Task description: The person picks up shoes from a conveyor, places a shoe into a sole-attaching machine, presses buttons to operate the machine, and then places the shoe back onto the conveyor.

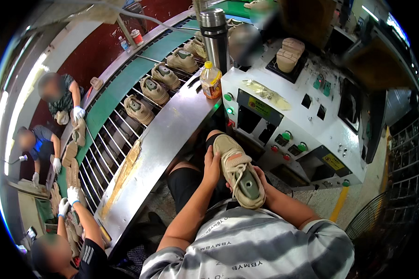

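Together, a bare left hand and right hand clasp a beige laced shoe between them, toe pointing ahead. The right hand's exact hold, partly hidden behind the shoe, is hard to judge. Beyond the left hand stands a yellow-capped bottle; a white machine rises ahead of the right.

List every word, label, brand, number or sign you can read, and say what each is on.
Wording is located here, not copied.
Striped T-shirt: dark capital letters, partly readable.
White control machine: yellow warning labels, print too small to read.
Yellow-capped bottle: label, too small to read.
Beige sneaker in the left hand and right hand: no readable text.
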Motion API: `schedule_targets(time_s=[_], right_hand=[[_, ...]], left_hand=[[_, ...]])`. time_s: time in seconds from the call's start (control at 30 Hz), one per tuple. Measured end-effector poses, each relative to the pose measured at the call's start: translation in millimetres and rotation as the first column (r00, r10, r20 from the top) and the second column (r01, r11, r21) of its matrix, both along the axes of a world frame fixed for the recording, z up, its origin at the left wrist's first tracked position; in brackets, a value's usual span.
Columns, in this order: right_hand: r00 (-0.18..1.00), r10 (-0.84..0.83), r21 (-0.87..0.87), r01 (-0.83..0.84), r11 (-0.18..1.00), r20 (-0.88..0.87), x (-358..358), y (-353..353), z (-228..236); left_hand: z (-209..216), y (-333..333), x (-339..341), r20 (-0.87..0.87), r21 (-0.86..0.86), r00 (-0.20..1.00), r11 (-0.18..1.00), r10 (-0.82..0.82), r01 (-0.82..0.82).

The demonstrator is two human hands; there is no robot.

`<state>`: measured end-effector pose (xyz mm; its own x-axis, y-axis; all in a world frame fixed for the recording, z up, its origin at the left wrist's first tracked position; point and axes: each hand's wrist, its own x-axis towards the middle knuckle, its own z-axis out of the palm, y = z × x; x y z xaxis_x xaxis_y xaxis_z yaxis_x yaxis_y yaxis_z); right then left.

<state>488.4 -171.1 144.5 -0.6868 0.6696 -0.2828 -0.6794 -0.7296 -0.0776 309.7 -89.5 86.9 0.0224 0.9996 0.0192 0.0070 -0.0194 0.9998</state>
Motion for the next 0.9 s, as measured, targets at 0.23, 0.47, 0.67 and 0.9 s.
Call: schedule_targets(time_s=[0.23, 0.47, 0.67, 0.9], right_hand=[[0.991, -0.012, -0.065, 0.021, 0.998, 0.130, 17, 19, -36], [0.999, 0.038, -0.052, -0.037, 0.998, 0.021, 16, 30, -60], [0.998, -0.009, -0.079, 0.005, 0.997, -0.055, 23, 35, -58], [0.962, 0.043, -0.083, -0.068, 0.994, -0.271, 27, 39, -70]], left_hand=[[106, -38, -2, -0.301, 0.372, 0.927, 0.867, -0.225, 0.331], [120, -16, -1, -0.398, 0.296, 0.906, 0.915, -0.142, 0.274], [132, -14, -11, -0.413, 0.209, 0.900, 0.948, -0.138, 0.241], [134, 8, -39, -0.108, -0.286, 0.917, 0.896, -0.383, 0.340]])
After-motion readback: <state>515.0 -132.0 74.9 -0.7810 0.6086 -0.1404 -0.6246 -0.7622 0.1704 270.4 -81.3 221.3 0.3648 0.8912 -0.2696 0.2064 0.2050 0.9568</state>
